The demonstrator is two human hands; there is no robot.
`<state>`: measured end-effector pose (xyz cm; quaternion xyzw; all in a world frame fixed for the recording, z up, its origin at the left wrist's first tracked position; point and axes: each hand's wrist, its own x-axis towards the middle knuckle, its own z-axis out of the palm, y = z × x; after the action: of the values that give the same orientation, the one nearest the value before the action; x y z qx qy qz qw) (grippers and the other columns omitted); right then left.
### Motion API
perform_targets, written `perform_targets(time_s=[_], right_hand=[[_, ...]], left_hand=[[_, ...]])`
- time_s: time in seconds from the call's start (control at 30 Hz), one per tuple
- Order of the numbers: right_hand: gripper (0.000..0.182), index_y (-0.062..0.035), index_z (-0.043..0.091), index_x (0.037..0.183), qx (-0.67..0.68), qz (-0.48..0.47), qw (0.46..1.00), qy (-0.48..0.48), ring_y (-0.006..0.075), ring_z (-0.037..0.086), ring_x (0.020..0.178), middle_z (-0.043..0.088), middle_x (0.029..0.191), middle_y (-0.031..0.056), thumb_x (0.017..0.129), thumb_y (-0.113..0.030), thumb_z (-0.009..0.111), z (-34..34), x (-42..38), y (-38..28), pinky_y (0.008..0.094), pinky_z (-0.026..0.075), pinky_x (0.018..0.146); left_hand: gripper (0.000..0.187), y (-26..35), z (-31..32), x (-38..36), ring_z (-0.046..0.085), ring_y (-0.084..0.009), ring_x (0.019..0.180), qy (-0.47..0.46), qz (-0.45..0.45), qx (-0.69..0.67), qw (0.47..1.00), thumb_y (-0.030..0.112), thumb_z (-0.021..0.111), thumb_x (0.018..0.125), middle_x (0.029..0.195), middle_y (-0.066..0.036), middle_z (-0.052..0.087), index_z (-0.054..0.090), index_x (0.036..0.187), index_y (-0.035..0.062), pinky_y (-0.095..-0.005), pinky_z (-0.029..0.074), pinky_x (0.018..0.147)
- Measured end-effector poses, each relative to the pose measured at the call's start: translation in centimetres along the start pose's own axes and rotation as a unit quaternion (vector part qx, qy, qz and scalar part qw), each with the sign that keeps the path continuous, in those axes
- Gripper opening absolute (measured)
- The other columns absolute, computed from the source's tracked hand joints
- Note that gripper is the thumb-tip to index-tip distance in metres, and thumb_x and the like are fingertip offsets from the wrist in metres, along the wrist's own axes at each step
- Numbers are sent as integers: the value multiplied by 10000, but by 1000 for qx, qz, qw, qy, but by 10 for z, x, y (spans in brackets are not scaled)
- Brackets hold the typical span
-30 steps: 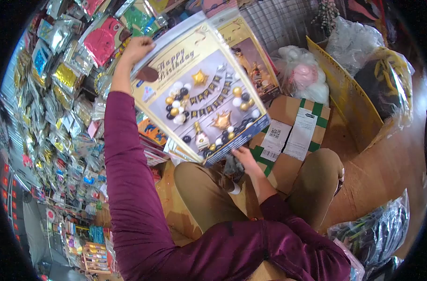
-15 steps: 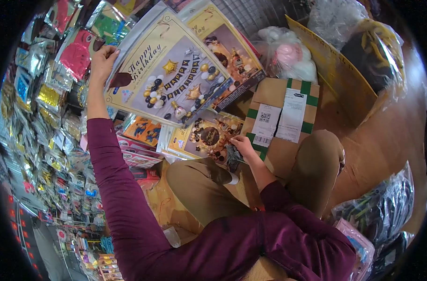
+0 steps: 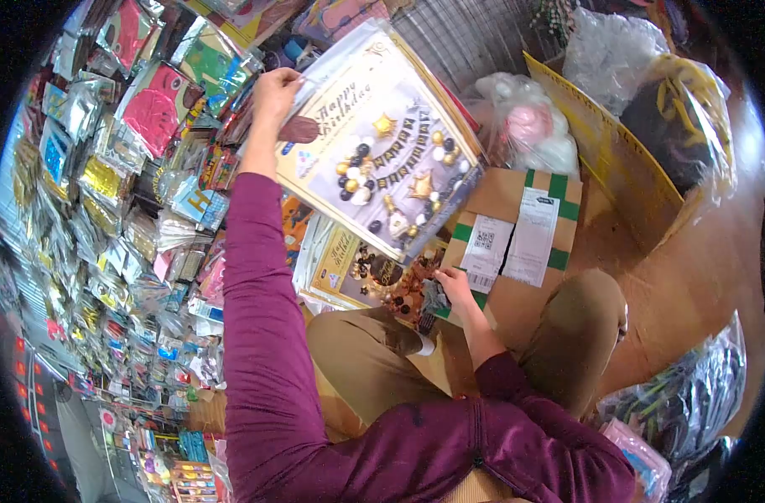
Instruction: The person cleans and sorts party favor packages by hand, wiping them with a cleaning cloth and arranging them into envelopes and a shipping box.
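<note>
One person [image 3: 399,444] in a purple jacket is sitting with both knees bent, facing a crowded corner of the room. The left hand [image 3: 275,94] is closing its thumb and fingers on the clear plastic top of a birthday packet [image 3: 382,155], pinching it near one corner. That packet is leaning up in front of the person, its picture of balloons and a banner showing, and more packaging edges are peeking out behind it. The right hand [image 3: 456,287] is curling its fingers beside a crumpled grey thing [image 3: 434,298]; I cannot tell whether it is gripping that or only touching it. A second packet [image 3: 340,264] is lying below the first, near the left knee [image 3: 340,339], partly covered by it.

Beside the right hand, a cardboard box [image 3: 504,314] with green tape and two white labels is sitting close to the right knee [image 3: 584,318]. Brown floor [image 3: 651,310] is stretching off to the right, where a yellow-edged board [image 3: 605,126] is standing tilted. A clear bag [image 3: 529,126] of white and pink things is resting between board and packet, and a larger bag [image 3: 684,126] is bulging behind the board. Another plastic bag [image 3: 693,377] is lying lower down, with a pink package [image 3: 638,457] next to it. Dozens of shiny wrapped goods [image 3: 106,226] are crowding the whole left side.
</note>
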<state>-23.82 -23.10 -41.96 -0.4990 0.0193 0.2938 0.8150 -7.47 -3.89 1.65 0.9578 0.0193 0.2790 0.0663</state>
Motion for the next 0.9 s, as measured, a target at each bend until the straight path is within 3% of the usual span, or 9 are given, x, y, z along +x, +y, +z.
perform_targets(time_s=[0.37,0.43,0.63,0.7,0.73,0.9], right_hand=[[191,31,602,830,-15,-1,1000,22,105,473,642,556,708,19,812,-157,576,-14,13,-2,260,378,592],[207,50,599,826,-38,-6,999,23,121,490,667,583,729,53,804,-155,591,-17,16,1,283,395,611],[199,44,595,805,-12,21,999,26,111,482,653,574,709,44,806,-155,591,-14,13,-10,281,393,595],[201,45,594,806,-34,19,999,22,112,483,653,575,715,46,805,-155,592,-13,12,-11,282,394,594],[203,47,593,807,-55,14,998,19,113,484,652,575,721,48,803,-156,594,-13,11,-11,283,394,594],[186,41,607,835,-53,-2,998,31,112,485,651,573,721,32,809,-138,563,-14,12,-11,266,392,597]], left_hand=[[132,-8,56,26,542,-88,616,78,-40,-6,996,99,656,742,694,-54,632,636,807,-15,-239,423,597],[134,-12,54,28,541,-87,620,62,-38,-14,997,96,654,744,700,-56,632,634,813,-18,-238,423,601],[147,-15,47,17,546,-78,654,39,-43,-64,996,96,650,756,726,-50,634,627,832,-29,-229,425,625],[154,-19,50,21,552,-78,665,-8,-24,-112,993,95,649,758,733,-52,636,627,841,-33,-223,428,638],[149,-16,52,20,555,-78,672,2,6,-72,997,93,646,759,745,-52,640,632,851,-24,-224,430,647],[142,-7,45,17,568,-87,691,-27,-32,-44,998,98,639,759,766,-52,654,644,859,-4,-238,432,662]])
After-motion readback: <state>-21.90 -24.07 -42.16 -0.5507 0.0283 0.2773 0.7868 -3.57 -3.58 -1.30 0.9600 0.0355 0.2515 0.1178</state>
